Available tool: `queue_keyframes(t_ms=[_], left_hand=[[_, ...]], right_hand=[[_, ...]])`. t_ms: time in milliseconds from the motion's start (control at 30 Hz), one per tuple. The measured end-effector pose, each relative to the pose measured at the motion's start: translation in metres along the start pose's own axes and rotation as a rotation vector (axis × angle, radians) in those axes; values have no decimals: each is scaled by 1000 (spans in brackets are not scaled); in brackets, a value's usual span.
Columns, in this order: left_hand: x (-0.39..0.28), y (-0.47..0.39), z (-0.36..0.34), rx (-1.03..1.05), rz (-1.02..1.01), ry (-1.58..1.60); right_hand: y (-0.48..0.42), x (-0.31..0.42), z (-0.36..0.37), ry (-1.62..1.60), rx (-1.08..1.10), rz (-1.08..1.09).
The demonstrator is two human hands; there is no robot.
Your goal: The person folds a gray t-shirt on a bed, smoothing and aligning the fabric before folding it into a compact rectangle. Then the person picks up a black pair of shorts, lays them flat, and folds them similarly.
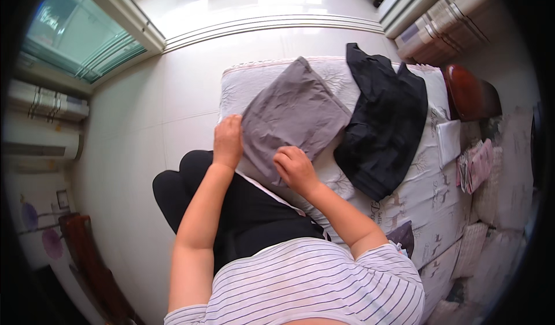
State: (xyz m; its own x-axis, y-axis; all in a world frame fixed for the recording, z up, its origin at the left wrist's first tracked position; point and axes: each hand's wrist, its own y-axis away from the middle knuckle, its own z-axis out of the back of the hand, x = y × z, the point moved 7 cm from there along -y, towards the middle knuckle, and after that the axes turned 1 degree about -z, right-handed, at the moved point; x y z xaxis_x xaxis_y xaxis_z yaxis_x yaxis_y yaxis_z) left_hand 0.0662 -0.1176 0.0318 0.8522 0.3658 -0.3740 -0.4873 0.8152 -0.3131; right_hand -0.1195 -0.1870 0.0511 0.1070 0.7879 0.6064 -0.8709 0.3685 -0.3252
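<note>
A grey, creased piece of fabric [290,112], perhaps a garment, lies on a white printed cover [243,80] before me. My left hand [228,140] is at its left edge, fingers bent over the fabric; whether they pinch it is hard to see. Over the near part of the grey cloth is my right hand [295,166], its fingers curled towards the thumb, with the fingertips partly hidden. To the right lies a rumpled black garment [386,121], close beside the right corner of the grey fabric.
Rounded reddish-brown wood [466,91] stands at the far right corner. Near it lie a folded white cloth [448,143] and folded pink fabrics [476,164]. A dark pouch-like item [401,236] is by my right arm. A sliding door track [273,23] crosses the tiled floor [130,151].
</note>
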Motion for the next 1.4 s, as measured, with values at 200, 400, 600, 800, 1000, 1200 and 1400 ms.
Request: queue_keyframes(t_ms=[200,400,600,800,1000,1200,1400], left_hand=[[-28,9,-71,225,42,-105],[-17,9,-74,256,121,-176],[-9,14,-72,203,200,-129],[-55,22,-75,347,118,-115],[-48,28,-73,418,187,-181],[-47,28,-70,408,191,-193],[-45,30,-67,469,218,-238]], right_hand=[[-20,-31,-28,436,72,-36],[14,-61,-19,396,37,-246],[4,-51,-2,345,21,-203],[-79,-78,3,345,-26,-7],[-124,-126,-21,496,94,-41],[-133,-152,-18,490,25,-196],[-141,-164,-15,559,-2,-338]])
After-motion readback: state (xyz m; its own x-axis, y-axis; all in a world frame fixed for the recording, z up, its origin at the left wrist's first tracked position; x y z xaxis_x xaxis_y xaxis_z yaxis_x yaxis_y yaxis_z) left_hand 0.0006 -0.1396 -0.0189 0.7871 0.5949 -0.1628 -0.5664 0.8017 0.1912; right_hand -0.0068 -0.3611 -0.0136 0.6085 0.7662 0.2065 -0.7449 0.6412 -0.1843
